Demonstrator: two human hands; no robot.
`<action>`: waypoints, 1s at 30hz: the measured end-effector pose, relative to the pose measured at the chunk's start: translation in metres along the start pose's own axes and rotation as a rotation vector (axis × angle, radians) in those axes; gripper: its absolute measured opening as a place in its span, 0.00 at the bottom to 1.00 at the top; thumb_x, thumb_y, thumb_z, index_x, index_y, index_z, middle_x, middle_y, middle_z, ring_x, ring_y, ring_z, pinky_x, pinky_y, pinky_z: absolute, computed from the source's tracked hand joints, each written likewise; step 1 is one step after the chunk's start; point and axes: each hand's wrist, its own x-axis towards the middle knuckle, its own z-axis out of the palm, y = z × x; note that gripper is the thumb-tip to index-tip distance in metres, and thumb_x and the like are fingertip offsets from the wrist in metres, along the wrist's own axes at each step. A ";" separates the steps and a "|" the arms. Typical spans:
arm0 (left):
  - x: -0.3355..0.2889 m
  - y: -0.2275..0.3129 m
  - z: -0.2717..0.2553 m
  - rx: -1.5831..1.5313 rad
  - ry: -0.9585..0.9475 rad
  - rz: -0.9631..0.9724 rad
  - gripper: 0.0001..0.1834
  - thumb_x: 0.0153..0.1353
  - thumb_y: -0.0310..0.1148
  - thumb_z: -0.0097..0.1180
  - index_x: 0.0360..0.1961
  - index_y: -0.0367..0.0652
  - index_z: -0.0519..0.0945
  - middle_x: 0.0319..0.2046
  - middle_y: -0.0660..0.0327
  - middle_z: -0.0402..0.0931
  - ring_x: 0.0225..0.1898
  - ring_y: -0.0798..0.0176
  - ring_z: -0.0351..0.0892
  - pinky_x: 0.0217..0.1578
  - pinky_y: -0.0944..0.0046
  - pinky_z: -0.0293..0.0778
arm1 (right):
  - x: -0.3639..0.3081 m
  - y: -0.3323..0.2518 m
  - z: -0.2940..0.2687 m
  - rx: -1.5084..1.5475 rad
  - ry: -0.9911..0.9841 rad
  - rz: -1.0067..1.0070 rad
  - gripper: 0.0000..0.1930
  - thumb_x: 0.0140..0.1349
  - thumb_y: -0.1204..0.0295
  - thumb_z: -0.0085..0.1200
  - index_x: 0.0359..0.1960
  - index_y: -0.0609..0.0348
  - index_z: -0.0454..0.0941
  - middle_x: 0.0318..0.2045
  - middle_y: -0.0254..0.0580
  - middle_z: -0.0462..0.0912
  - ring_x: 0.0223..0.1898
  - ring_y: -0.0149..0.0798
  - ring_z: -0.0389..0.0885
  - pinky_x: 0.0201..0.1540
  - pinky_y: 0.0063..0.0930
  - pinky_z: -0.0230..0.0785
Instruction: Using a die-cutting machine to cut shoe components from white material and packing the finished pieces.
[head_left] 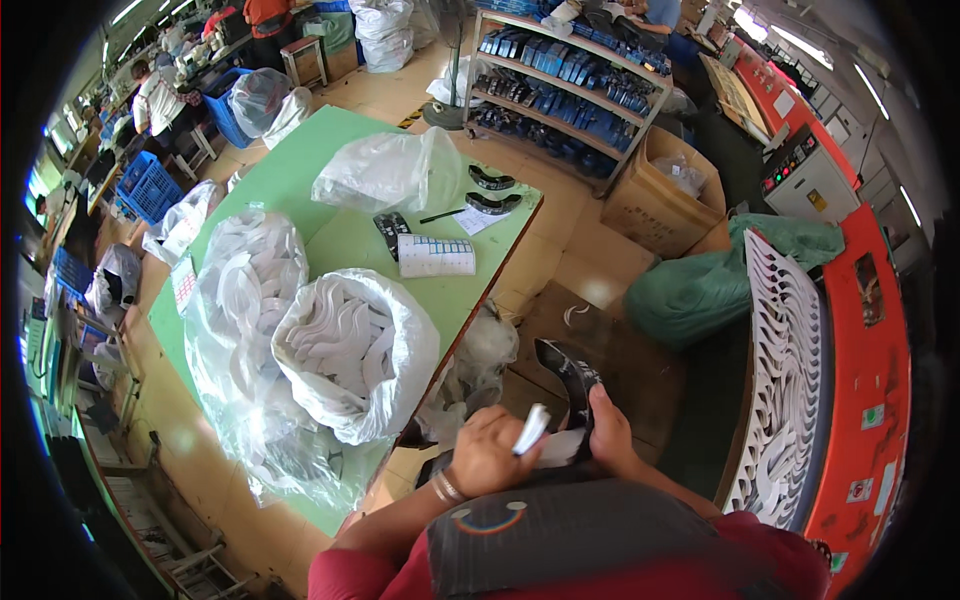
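Note:
Close in front of my apron, my left hand [487,453] is closed with a small folded white strip [532,428] between thumb and fingers. My right hand [610,432] grips a black curved piece [570,372] with white markings, its thumb lying along the edge. Beneath the strip, between both hands, shows more white material [563,447]; its shape is partly hidden. To the left, on a green table [330,240], stands an open white bag [405,385] full of curved white pieces [340,330]. A clear plastic bag [245,290] of similar pieces lies against it.
At the table's far end are two black curved pieces [493,203], a pen [440,216] and a printed sheet [436,256]. On my right, white curved pieces [775,400] line a red machine [865,400]. Beyond stand a cardboard box [665,200], a green sack [690,295] and a loaded rack [570,90].

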 end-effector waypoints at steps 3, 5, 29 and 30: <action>-0.017 -0.042 -0.037 0.204 0.136 -0.098 0.08 0.45 0.28 0.61 0.23 0.41 0.74 0.23 0.54 0.70 0.24 0.48 0.71 0.24 0.51 0.68 | 0.055 0.006 -0.029 -0.022 0.138 0.201 0.26 0.65 0.46 0.41 0.29 0.59 0.74 0.19 0.42 0.77 0.17 0.38 0.75 0.22 0.29 0.69; -0.033 -0.077 -0.072 0.368 0.286 -0.363 0.10 0.46 0.26 0.59 0.30 0.38 0.73 0.25 0.49 0.69 0.27 0.43 0.70 0.27 0.47 0.65 | 0.089 0.002 -0.054 -0.088 0.170 0.289 0.27 0.62 0.43 0.44 0.30 0.58 0.74 0.20 0.44 0.77 0.16 0.37 0.75 0.21 0.29 0.69; -0.031 -0.119 0.042 0.577 -0.010 -1.261 0.29 0.60 0.44 0.55 0.54 0.31 0.69 0.50 0.40 0.69 0.52 0.42 0.69 0.52 0.49 0.67 | 0.668 -0.063 0.063 -1.528 0.005 -0.586 0.24 0.55 0.55 0.58 0.47 0.58 0.73 0.46 0.43 0.74 0.52 0.48 0.67 0.57 0.43 0.56; -0.027 -0.113 0.058 0.498 0.010 -1.249 0.28 0.60 0.43 0.56 0.54 0.33 0.69 0.50 0.41 0.70 0.52 0.42 0.70 0.52 0.50 0.68 | 0.676 -0.059 0.062 -1.508 0.047 -0.603 0.23 0.55 0.55 0.58 0.45 0.58 0.73 0.45 0.44 0.74 0.52 0.47 0.67 0.57 0.42 0.56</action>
